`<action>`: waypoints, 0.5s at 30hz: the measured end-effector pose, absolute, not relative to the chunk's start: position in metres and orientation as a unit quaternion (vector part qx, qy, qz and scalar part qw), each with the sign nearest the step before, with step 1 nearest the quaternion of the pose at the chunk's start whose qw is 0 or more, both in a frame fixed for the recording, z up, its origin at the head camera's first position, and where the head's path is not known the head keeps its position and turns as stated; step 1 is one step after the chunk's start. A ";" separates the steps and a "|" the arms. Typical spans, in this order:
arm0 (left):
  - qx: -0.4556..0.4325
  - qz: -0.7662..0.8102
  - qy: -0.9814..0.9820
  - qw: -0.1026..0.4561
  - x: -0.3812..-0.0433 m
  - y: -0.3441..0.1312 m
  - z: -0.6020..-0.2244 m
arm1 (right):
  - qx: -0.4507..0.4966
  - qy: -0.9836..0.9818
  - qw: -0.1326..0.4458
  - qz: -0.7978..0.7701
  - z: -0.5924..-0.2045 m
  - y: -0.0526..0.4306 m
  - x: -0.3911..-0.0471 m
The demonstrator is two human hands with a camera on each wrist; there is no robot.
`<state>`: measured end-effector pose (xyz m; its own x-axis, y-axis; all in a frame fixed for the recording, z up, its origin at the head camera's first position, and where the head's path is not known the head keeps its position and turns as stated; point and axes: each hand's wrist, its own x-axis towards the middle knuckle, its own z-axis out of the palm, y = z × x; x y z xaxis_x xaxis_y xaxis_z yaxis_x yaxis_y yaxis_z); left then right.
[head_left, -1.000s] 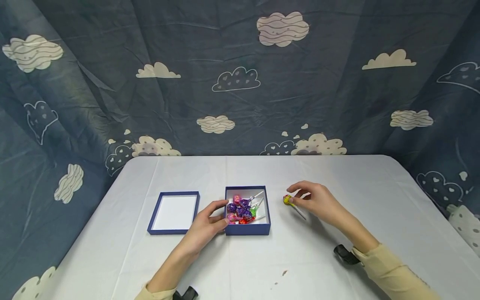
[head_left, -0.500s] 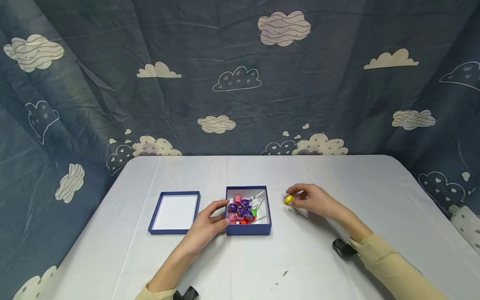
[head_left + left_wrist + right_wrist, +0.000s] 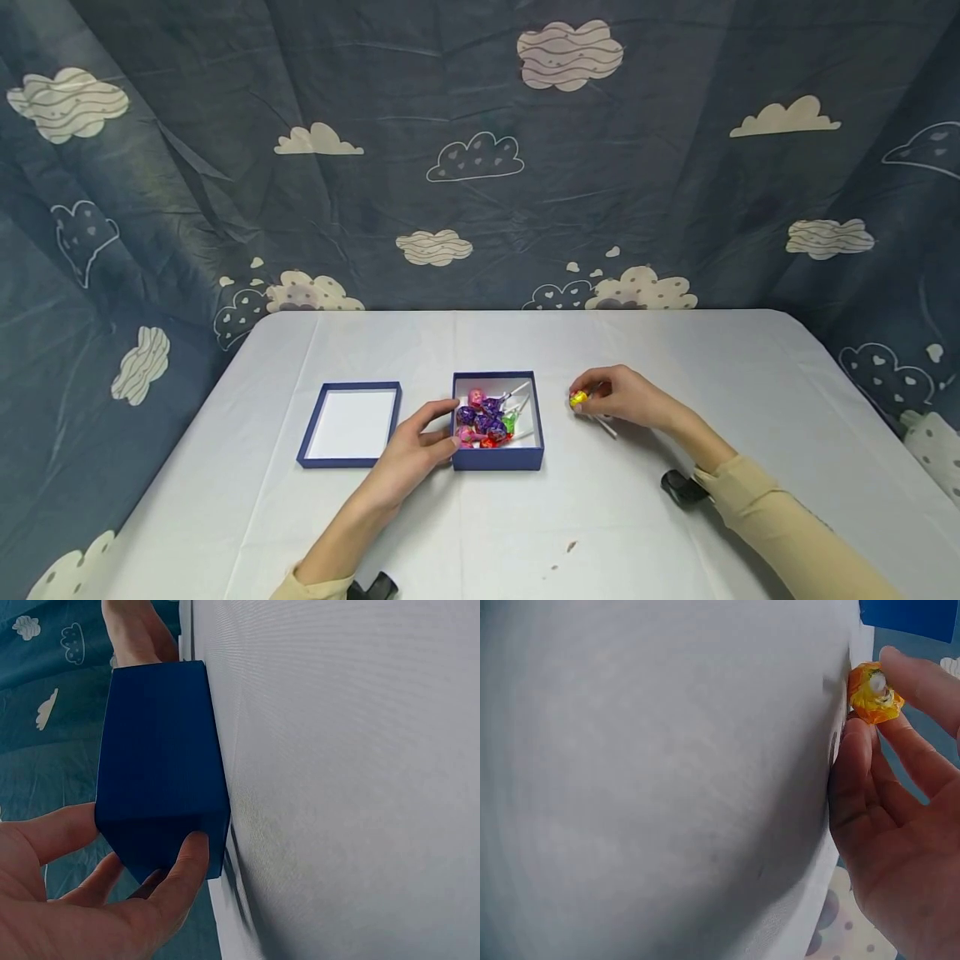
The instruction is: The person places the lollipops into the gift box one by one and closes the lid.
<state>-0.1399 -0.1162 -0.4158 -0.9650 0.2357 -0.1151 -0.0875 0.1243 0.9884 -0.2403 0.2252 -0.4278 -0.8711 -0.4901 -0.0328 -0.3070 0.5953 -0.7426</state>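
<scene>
My left hand [image 3: 408, 454] rests at the left side of a blue box [image 3: 498, 460]; in the left wrist view its fingertips touch the box's outer wall [image 3: 161, 742]. Wrapped lollipops in purple, pink, red and green [image 3: 491, 425] lie jumbled inside, white sticks mostly towards the right. To the right of the box, my right hand [image 3: 633, 400] pinches a yellow-wrapped lollipop [image 3: 578, 399] between thumb and fingers, low over the table. Its orange and yellow head [image 3: 876, 694] shows by the fingertips in the right wrist view, while the stick pokes out below the hand in the head view.
A blue-edged lid [image 3: 349, 462] with a white inside lies left of the box. White cloth covers the table [image 3: 450, 542], with small brown specks [image 3: 572, 547] near the front. A dark cloud-patterned curtain [image 3: 480, 83] hangs behind and at both sides.
My right hand has shifted slightly and turned the yellow lollipop; its head now sits closer between the fingertips and the stick is more hidden. The left hand and box stay put.
</scene>
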 end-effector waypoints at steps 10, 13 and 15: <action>0.048 0.661 0.739 0.123 -0.140 -0.116 -0.416 | -0.217 0.882 0.116 -0.402 -0.428 0.224 -0.236; 0.051 0.664 0.736 0.122 -0.141 -0.116 -0.417 | -0.215 0.883 0.113 -0.402 -0.428 0.225 -0.235; 0.050 0.667 0.734 0.122 -0.140 -0.116 -0.417 | -0.215 0.882 0.111 -0.404 -0.428 0.225 -0.235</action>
